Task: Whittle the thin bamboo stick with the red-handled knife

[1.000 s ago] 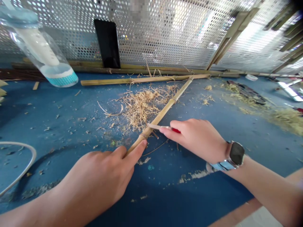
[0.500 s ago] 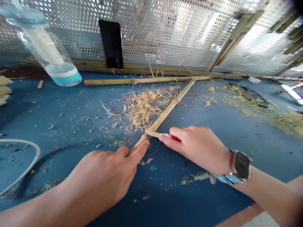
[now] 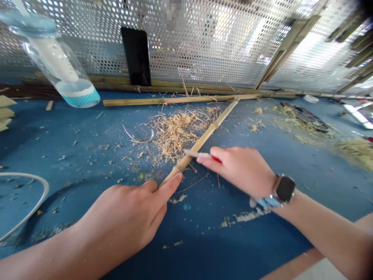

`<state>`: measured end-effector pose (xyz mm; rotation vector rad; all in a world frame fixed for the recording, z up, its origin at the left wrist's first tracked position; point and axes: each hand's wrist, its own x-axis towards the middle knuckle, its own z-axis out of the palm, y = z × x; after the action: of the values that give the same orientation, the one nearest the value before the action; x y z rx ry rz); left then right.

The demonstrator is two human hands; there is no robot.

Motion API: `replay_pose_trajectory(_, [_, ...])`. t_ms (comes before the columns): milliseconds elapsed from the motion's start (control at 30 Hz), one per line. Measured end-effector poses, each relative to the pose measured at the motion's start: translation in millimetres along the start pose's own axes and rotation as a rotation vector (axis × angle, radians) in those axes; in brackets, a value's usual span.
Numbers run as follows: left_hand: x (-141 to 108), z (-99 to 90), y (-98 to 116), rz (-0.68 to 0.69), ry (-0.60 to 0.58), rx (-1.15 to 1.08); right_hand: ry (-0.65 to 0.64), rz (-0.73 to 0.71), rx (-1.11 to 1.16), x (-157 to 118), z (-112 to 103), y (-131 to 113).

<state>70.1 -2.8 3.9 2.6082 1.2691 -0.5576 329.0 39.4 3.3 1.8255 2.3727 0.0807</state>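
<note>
My left hand (image 3: 136,210) is closed round the near end of a bamboo strip (image 3: 205,134), its index finger stretched along the strip just below a node. The strip slants away over the blue table, its far end touching another bamboo strip (image 3: 136,102) that lies crosswise. In my right hand (image 3: 241,167) is a small knife (image 3: 196,153) with a red handle, mostly hidden by the fingers. Its blade lies across the slanted strip, a little beyond the node. A pile of curly bamboo shavings (image 3: 177,130) sits left of the strip.
A clear bottle (image 3: 78,91) stands at the back left. Against the perforated metal screen (image 3: 186,50) leans a black phone (image 3: 136,58). A white cable (image 3: 43,190) loops at the left. Dark tools (image 3: 305,116) lie among shavings at the right.
My right hand has moved the knife up and away along the strip, from the node to just beyond it. Thin slivers now show beside the strip. The left hand keeps its hold.
</note>
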Motion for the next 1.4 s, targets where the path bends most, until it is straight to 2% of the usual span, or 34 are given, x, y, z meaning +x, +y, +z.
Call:
replay_pose_trajectory(100, [-0.1, 7.4, -3.4, 0.004, 0.082, 0.009, 0.025, 0.087, -0.032, 6.8, -0.3, 8.3])
replay_pose_trajectory(267, [0.8, 21.5, -7.6, 0.016, 0.272, 0.029, 0.025, -0.076, 0.038, -2.0, 0.8, -7.5])
replay_pose_trajectory(333, [1.3, 22.0, -7.1, 0.013, 0.302, 0.039, 0.032, -0.071, 0.051, 0.2, 1.6, -5.5])
replay_pose_trajectory(500, [0.6, 7.9, -1.4, -0.039, 0.222, 0.039, 0.048, 0.096, 0.034, 12.4, 0.2, 13.5])
replay_pose_trajectory(667, [-4.2, -5.4, 3.0, -0.022, 0.21, 0.028, 0.059, -0.116, 0.09, 0.8, -0.1, -2.1])
replay_pose_trajectory(767, [-5.3, -8.5, 3.5, -0.018, 0.215, 0.025, 0.054, -0.111, 0.07, 6.4, 1.1, 8.4])
replay_pose_trajectory(867, [-4.1, -8.0, 2.5, -0.017, 0.217, 0.022, 0.071, 0.006, 0.022, 20.8, 0.9, 32.7])
replay_pose_trajectory(933, [-2.8, -5.8, 1.4, -0.015, 0.216, 0.014, 0.088, 0.034, 0.003, 26.1, 1.3, 41.1])
replay_pose_trajectory(1100, [-0.8, 1.7, -1.4, -0.01, 0.217, -0.009, 0.077, -0.084, 0.039, 23.1, 5.2, 39.3])
replay_pose_trajectory(1300, [-2.0, 4.5, -2.1, -0.013, 0.201, -0.007, 0.076, 0.066, 0.057, 35.0, 6.0, 62.9])
replay_pose_trajectory(1400, [-1.7, 5.9, -3.0, 0.002, 0.198, -0.003, 0.087, 0.021, 0.093, 33.1, 9.3, 58.3])
